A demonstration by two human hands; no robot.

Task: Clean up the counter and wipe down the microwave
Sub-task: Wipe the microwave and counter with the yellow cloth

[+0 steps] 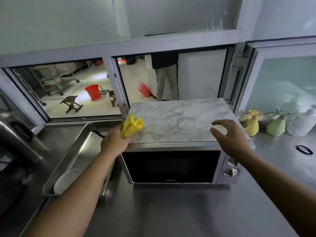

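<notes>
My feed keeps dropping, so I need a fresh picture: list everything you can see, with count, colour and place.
silver microwave with marble-patterned top: one, on the steel counter, centre
crumpled yellow cloth: one, at the microwave top's left edge
steel tray: one, left of the microwave
white plate: one, in the tray
yellow pouch: one, right of the microwave
green pouch: one, beside the yellow one
black band: one, counter far right
red bucket: one, beyond the window
left hand: grips the cloth
right hand: fingers spread, above the microwave top
</notes>
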